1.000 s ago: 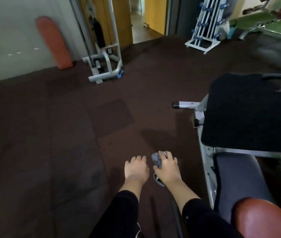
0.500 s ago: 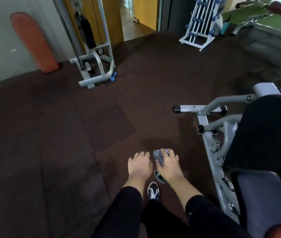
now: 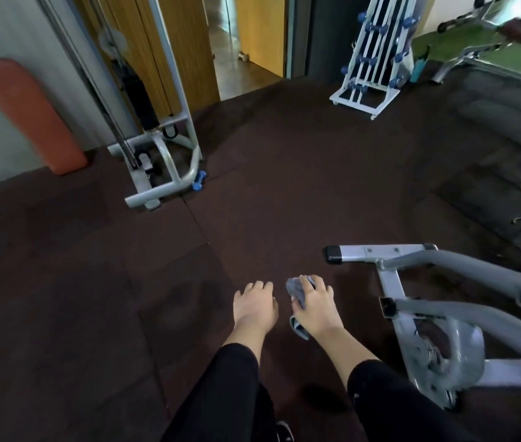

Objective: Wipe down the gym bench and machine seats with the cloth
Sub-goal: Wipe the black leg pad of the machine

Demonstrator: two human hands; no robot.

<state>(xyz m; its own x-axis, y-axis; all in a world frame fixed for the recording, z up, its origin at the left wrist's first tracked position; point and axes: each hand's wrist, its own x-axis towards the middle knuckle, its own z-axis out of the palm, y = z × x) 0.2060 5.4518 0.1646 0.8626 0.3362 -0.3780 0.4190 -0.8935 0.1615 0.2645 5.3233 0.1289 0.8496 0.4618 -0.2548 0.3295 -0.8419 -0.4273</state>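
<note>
My right hand (image 3: 314, 306) is closed around a bunched grey cloth (image 3: 295, 290), whose ends stick out past the fingers and under the wrist. My left hand (image 3: 254, 306) hangs beside it, fingers loosely curled and holding nothing. Both hands are held out over the dark rubber floor (image 3: 252, 193). The grey metal frame of a gym machine (image 3: 434, 330) stands just right of my right hand; its seat and pads are out of view. A green bench (image 3: 491, 49) lies at the far right.
A grey cable machine (image 3: 160, 173) stands at the back left with a small blue dumbbell (image 3: 199, 181) at its foot. An orange pad (image 3: 29, 116) leans on the wall. A white dumbbell rack (image 3: 373, 59) stands by an open doorway (image 3: 246, 43).
The view has swung left and away from the machine: its black back pad, dark seat and red pad have left the frame. Both hands keep their pose, the cloth still in the right.
</note>
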